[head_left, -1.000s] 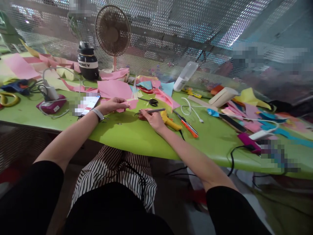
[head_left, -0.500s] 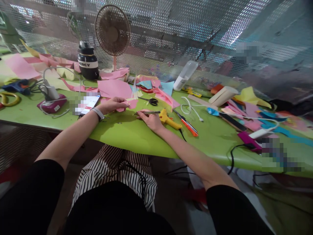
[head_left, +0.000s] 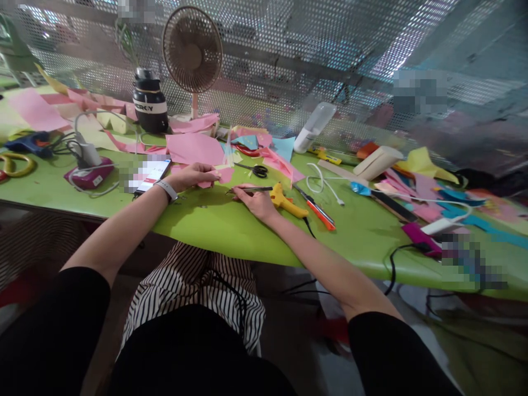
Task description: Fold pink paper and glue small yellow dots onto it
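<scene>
My left hand [head_left: 193, 176], with a pale band at the wrist, pinches a small piece of pink paper [head_left: 225, 175] over the green table. To its right, my right hand [head_left: 258, 204] is closed around slim metal tweezers [head_left: 263, 189], whose tips point left towards the area below the paper. Just beyond my right hand lies a yellow hot glue gun [head_left: 292, 205]. An orange utility knife [head_left: 322, 215] rests beside the glue gun. Black-handled scissors [head_left: 259, 171] lie behind my right hand. A phone [head_left: 152, 174] sits by my left wrist.
A beige fan [head_left: 192, 52] and a dark bottle [head_left: 149, 104] stand at the back. Pink paper sheets [head_left: 193, 148] lie before them. Purple power strips [head_left: 91, 173] with cables sit on both sides. A cardboard roll [head_left: 378, 161] lies right, and the table edge [head_left: 231, 250] runs above my lap.
The view has shifted very slightly. Both hands keep almost the same place and the same hold on the pink paper and the tweezers.
</scene>
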`<state>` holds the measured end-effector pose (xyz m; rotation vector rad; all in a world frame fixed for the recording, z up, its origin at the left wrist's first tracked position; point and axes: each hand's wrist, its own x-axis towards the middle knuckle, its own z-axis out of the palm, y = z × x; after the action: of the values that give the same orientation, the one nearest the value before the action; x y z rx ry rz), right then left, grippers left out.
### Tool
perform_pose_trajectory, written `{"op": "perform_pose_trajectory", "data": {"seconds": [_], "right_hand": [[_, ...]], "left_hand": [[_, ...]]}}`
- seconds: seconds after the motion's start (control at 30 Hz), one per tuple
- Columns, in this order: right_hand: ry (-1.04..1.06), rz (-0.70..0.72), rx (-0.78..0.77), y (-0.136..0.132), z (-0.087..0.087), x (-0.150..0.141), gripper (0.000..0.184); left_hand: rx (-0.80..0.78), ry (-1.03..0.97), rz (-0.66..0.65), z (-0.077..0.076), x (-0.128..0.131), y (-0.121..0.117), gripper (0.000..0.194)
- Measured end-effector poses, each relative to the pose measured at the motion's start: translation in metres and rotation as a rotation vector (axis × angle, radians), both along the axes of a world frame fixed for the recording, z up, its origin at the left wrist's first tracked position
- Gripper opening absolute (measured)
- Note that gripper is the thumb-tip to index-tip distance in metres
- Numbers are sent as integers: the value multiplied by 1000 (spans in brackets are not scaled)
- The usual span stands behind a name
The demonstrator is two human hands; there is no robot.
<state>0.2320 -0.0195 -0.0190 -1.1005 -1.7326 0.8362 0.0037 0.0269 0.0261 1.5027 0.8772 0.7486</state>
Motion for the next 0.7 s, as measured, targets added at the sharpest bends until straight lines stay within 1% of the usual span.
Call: {"op": "perform_pose_trajectory", "data": {"seconds": [0.23,0.4,0.7], "right_hand": [[7,0,19,1,-3,1,33],[18,19,10,1,-2,1,36],[17,12,20,1,-1,3,37]], "left_hand": [[3,8,3,2,0,-1,14],[7,12,3,-1,0,1,12],[10,19,-20,-3,-1,4,15]]}}
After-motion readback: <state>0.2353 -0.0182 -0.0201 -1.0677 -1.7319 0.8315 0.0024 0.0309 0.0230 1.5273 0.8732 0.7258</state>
